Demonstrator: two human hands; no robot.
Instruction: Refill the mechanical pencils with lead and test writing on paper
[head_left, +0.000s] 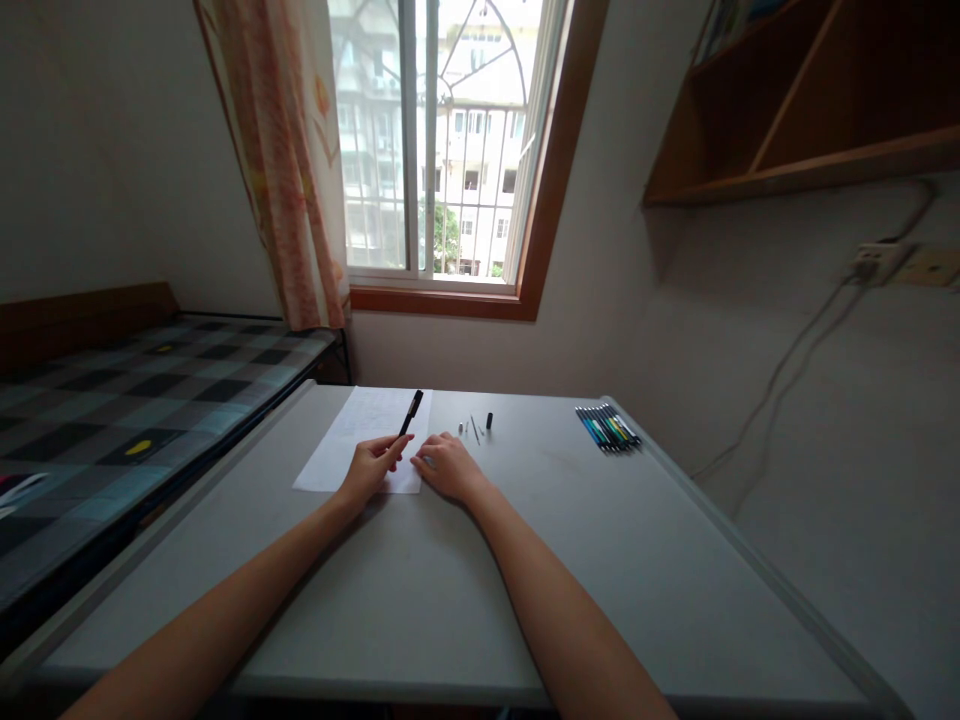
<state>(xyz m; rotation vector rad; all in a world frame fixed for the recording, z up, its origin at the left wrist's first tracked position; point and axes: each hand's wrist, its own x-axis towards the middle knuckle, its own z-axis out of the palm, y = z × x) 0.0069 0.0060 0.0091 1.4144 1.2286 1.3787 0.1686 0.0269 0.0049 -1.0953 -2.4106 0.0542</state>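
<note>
My left hand (373, 466) is closed around a black pen (411, 411), which slants up to the right over the white sheet of paper (330, 452). Palm down, my right hand (448, 466) lies at the sheet's right edge with its fingers curled in. A small pale bit shows by its fingertips, but I cannot make out what it is. Just beyond this hand several small pieces lie on the table: a short black cap-like piece (489, 421), a thin rod (475, 430) and a tiny light piece (460, 427).
A row of pens (609, 428) lies near the right edge of the grey-white table (600, 560). To the left stands a bed with a checked cover (165, 380). Beyond the table are a window (427, 275) and a curtain (281, 180). A wooden shelf (795, 165) hangs upper right.
</note>
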